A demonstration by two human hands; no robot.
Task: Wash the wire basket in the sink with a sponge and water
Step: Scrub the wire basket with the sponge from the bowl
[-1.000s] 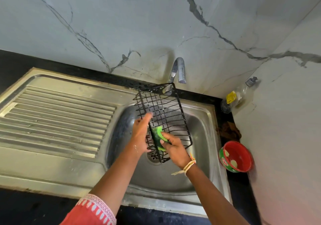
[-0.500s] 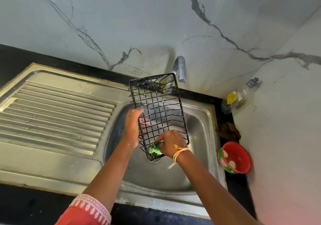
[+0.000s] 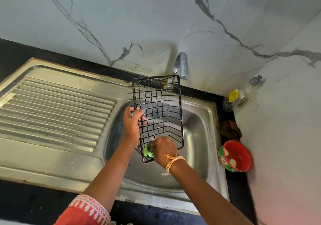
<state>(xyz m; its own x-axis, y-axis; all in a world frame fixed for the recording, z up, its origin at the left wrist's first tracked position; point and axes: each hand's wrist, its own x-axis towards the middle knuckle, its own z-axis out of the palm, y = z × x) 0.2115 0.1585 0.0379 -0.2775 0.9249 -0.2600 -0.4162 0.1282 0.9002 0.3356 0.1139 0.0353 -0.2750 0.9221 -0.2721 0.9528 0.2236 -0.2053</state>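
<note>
A black wire basket [image 3: 161, 103] stands tilted on end over the steel sink bowl [image 3: 199, 130], its top edge just under the tap [image 3: 181, 64]. My left hand [image 3: 132, 124] grips the basket's left side. My right hand [image 3: 164, 150] is closed on a green sponge [image 3: 148, 152] and presses it against the basket's lower end. Most of the sponge is hidden by my fingers. No water stream is visible from the tap.
A ribbed steel drainboard [image 3: 52, 113] lies left of the bowl. On the black counter at the right stand a red bowl [image 3: 237, 156], a brown cloth [image 3: 230, 130] and a clear dispenser bottle [image 3: 241, 96] in the corner. Marble wall rises behind and to the right.
The basket has been raised and turned more upright toward the tap. My right hand with the sponge has slid down to the basket's lower end. My left hand has shifted its grip higher on the side.
</note>
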